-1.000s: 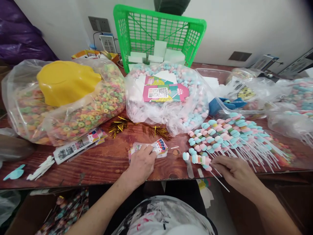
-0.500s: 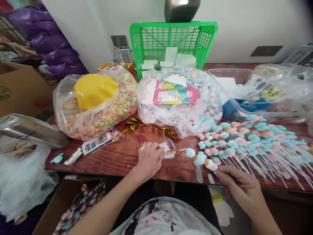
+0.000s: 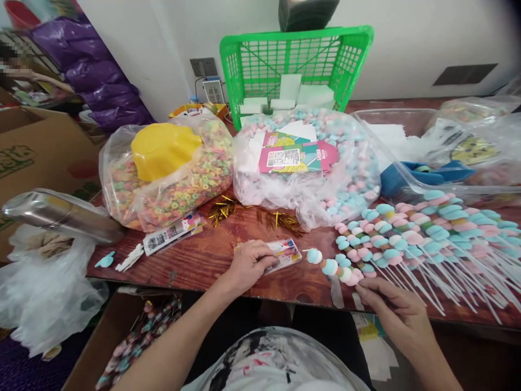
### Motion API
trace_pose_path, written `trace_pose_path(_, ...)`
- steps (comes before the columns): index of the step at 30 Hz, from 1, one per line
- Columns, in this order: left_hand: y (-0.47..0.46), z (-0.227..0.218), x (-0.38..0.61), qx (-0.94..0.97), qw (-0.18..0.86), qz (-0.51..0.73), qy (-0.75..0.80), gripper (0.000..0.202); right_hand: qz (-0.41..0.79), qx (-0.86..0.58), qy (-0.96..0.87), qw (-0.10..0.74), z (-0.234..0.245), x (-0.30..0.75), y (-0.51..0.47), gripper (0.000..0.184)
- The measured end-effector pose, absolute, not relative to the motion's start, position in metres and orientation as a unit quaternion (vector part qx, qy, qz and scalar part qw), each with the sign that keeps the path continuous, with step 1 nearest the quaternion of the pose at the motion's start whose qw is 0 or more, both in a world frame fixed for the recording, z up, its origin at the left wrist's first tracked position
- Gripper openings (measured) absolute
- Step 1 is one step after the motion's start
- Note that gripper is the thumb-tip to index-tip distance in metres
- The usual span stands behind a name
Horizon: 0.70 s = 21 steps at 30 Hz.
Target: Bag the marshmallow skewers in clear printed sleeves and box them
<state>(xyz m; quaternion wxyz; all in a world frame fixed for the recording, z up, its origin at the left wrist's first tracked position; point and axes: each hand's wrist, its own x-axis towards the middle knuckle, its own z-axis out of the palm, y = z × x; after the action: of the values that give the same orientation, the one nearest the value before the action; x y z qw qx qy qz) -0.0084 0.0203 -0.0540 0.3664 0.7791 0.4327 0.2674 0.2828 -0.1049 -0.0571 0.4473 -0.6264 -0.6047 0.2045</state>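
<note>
My left hand lies over a small stack of printed clear wrappers near the table's front edge, its thumb and forefinger closed together on the top one. My right hand pinches the near end of a marshmallow skewer. Blue, white and pink marshmallows alternate on it with small orange and green pieces. The skewer slants toward the wrappers, its far tip close to their right edge but apart from it. To the right lies a large pile of similar marshmallow skewers, white sticks pointing toward me.
Behind are a bag of ring-shaped candy under a yellow bowl, a bag of marshmallows and a green basket. Gold tinsel, more wrappers and a steel flask are at left. A box of skewers stands below.
The top wrapper under my left hand now reaches farther right and lies more evenly spread. My right hand has barely moved and still holds the skewer. The view has shifted slightly.
</note>
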Motion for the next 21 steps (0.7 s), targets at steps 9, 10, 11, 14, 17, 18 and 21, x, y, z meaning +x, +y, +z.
trace_pose_path(9,0.028,-0.056,-0.009,0.69,0.432,0.291,0.502,0.013,0.203,-0.629,-0.616,0.429,-0.054,0.277,-0.101,0.01)
trace_pose_path(10,0.025,-0.057,-0.009,0.724,0.388,0.28,0.497,0.011,0.199,-0.626,-0.619,0.43,-0.053,0.278,-0.1,0.01)
trace_pose_path(11,0.023,-0.058,-0.009,0.763,0.341,0.264,0.481,0.008,0.196,-0.623,-0.624,0.429,-0.051,0.278,-0.099,0.009)
trace_pose_path(14,0.019,-0.061,-0.012,0.851,0.239,0.216,0.415,0.012,0.202,-0.612,-0.643,0.414,-0.044,0.28,-0.095,0.008)
trace_pose_path(17,0.022,-0.065,-0.02,0.877,0.23,0.204,0.37,0.015,0.201,-0.597,-0.663,0.403,-0.04,0.279,-0.091,0.008)
trace_pose_path(18,0.023,-0.066,-0.023,0.879,0.235,0.204,0.362,0.015,0.196,-0.593,-0.67,0.401,-0.04,0.278,-0.09,0.008)
trace_pose_path(21,0.023,-0.071,-0.026,0.872,0.236,0.212,0.372,0.017,0.183,-0.589,-0.678,0.4,-0.042,0.275,-0.09,0.007)
